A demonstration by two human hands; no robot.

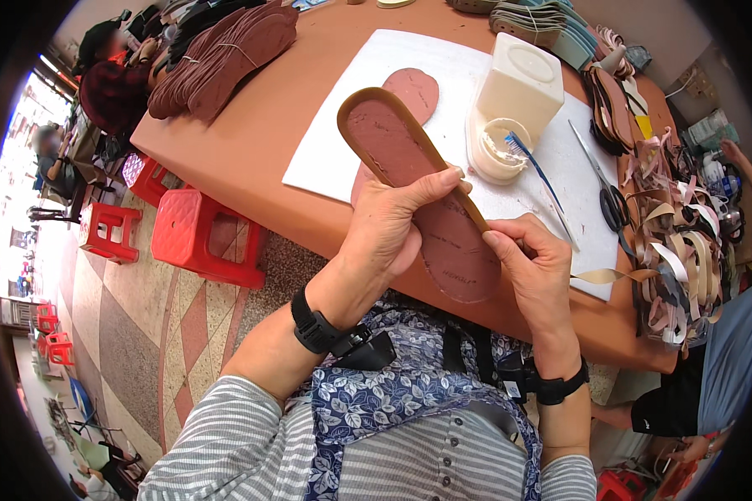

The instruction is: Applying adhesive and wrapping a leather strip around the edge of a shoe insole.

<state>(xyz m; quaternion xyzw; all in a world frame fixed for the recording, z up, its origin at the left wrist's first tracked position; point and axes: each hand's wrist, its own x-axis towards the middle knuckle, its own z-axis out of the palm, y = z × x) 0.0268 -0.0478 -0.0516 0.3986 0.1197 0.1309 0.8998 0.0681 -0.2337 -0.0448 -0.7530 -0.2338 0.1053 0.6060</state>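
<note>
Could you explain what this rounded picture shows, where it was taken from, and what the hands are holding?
There is no machine here: a person works with two bare hands. The one picture comes from a wide fisheye camera worn on the person's head, looking down, so straight edges bend near the rim and the forearms enter from below.

The left hand grips a reddish-brown shoe insole with a tan rim, lifted above the table edge. The right hand pinches the insole's right edge.

On the orange-brown table lies a white sheet. It carries another insole piece, a white square container, a small clear tub with a blue toothbrush resting on it, and scissors. Stacks of soles sit at the far left, strips of strap material on the right. Red plastic stools stand on the floor.
</note>
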